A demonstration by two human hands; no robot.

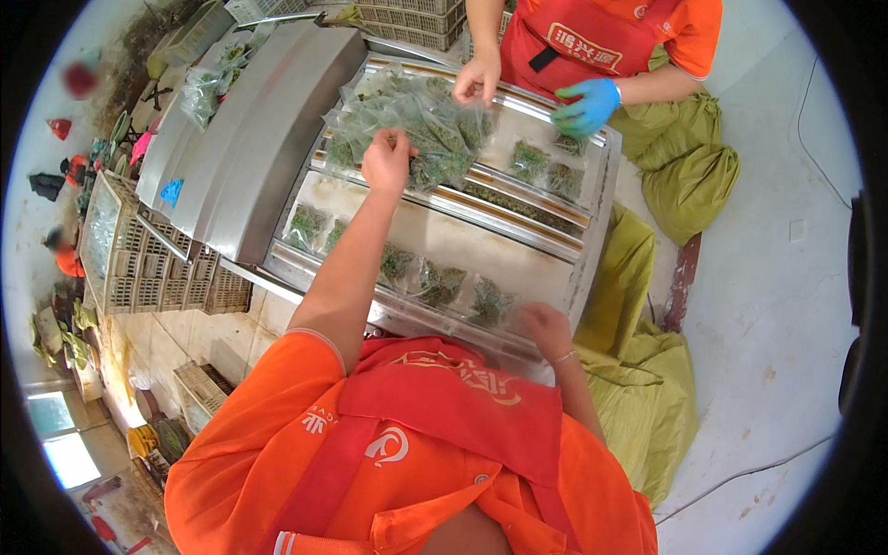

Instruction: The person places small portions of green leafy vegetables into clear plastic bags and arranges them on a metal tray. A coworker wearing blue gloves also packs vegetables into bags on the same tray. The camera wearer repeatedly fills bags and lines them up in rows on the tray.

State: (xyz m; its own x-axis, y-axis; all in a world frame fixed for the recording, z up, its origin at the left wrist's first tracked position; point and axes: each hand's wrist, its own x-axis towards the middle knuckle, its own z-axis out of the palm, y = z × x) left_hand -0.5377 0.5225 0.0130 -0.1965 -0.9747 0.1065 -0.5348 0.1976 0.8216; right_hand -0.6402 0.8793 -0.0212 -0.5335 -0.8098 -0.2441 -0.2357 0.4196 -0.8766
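Note:
My left hand (388,163), fingers curled, is over a pile of clear plastic bags of green plant material (437,132) on the far side of a steel vacuum sealing machine (416,218); whether it pinches a bag is unclear. Near the right front edge is my right hand (548,326), blurred, beside a filled bag (491,302). More filled bags (440,283) lie in a row along the near sealing bar. Several others, such as this small bag (528,159), lie at the far right of the machine bed.
A co-worker (590,41) stands across the machine, one hand bare (479,76), the other in a blue glove (588,107). The steel lid (277,125) is at the left. Stacked plastic crates (156,263) stand left; yellow-green sacks (652,395) stand right.

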